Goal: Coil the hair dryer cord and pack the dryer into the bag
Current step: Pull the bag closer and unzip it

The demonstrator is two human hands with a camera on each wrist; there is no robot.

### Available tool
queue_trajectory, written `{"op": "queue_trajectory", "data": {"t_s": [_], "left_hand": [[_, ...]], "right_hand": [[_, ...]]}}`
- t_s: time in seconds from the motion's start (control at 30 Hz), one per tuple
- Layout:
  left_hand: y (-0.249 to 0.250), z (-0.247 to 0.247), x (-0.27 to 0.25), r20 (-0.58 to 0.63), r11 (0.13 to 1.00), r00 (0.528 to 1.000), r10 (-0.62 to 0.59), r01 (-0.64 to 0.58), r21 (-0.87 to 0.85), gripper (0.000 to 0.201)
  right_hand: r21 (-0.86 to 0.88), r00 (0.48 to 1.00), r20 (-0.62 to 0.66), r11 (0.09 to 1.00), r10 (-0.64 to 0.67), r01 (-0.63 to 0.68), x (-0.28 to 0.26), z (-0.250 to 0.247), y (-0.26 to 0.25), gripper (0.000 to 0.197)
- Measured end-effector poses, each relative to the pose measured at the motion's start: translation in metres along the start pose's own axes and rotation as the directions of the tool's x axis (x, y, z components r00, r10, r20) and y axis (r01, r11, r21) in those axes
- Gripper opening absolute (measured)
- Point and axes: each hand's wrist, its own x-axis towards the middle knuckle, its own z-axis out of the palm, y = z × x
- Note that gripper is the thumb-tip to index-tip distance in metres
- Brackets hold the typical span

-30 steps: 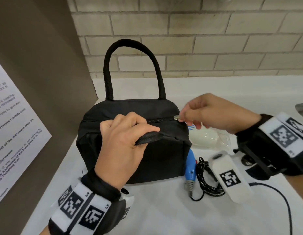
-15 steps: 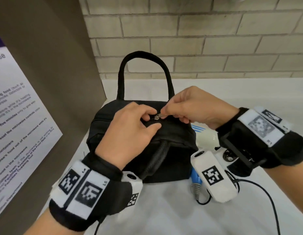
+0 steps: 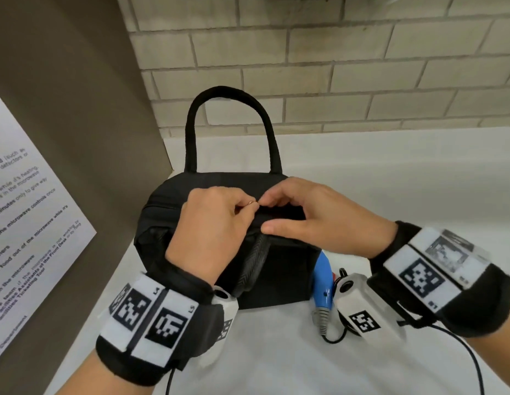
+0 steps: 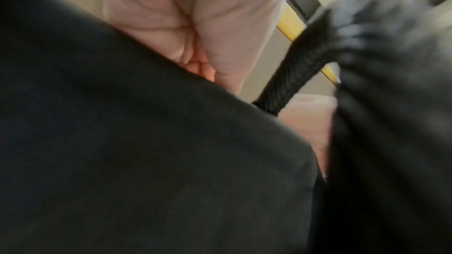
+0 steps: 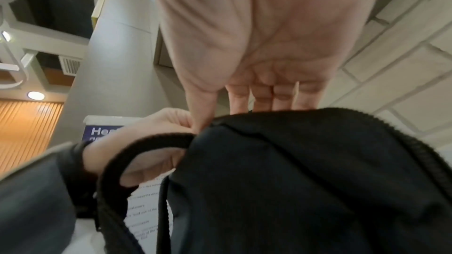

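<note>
Black bag upright on the white table, close to the brown side wall. Far handle standing up in a tall loop; near handle flopped down over the front of the bag.

Both hands meeting on top of the bag, at the zip line. Left hand lying on the bag's top, fingers curled, thumb and first finger pinching a small shiny gold zip pull. Right hand just beside it, fingertips bent down onto the top edge of the bag, thumb stretched out flat along the front edge. Cannot tell for sure whether the right fingers are pinching cloth or only pressing on it.

From the right wrist: right hand spread over the bag's dark top, fingers straight and touching the edge, near handle looping in front of the left hand. From the left wrist: mostly blurry black cloth and a folded palm.

Blue hair dryer lying on the table just right of the bag, outside it, partly hidden behind the right wrist camera. Grey cord end sticking out toward the near side, black cord curving away from it on the table.

Printed paper sign on the brown wall. Pale brick wall behind the table.
</note>
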Motion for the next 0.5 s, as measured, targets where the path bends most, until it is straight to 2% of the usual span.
{"op": "queue_trajectory", "data": {"t_s": [0.07, 0.17, 0.33, 0.43, 0.5], "left_hand": [[0.001, -0.002, 0.001, 0.012, 0.994, 0.996, -0.090, 0.091, -0.055, 0.012], [0.002, -0.007, 0.002, 0.027, 0.972, 0.983, -0.182, 0.184, -0.145, 0.007], [-0.016, -0.028, 0.009, -0.030, 0.923, 0.951, -0.309, 0.292, -0.251, 0.012], [-0.053, -0.050, 0.010, -0.113, 0.887, 0.906, -0.407, 0.363, -0.286, 0.019], [-0.081, -0.060, 0.006, -0.124, 0.810, 0.843, -0.523, 0.447, -0.380, 0.019]], "right_hand": [[-0.068, 1.000, 0.008, 0.998, -0.005, 0.005, -0.002, 0.000, 0.001, 0.037], [-0.026, 0.998, 0.044, 0.999, 0.039, -0.038, -0.004, 0.000, 0.000, 0.039], [0.133, 0.997, 0.039, 0.988, 0.073, -0.078, 0.001, 0.003, 0.008, 0.019], [0.162, 0.994, 0.092, 0.984, 0.054, -0.069, 0.001, 0.001, 0.013, 0.011], [0.170, 0.992, 0.121, 0.984, 0.033, -0.053, 0.001, 0.002, 0.015, 0.013]]}}
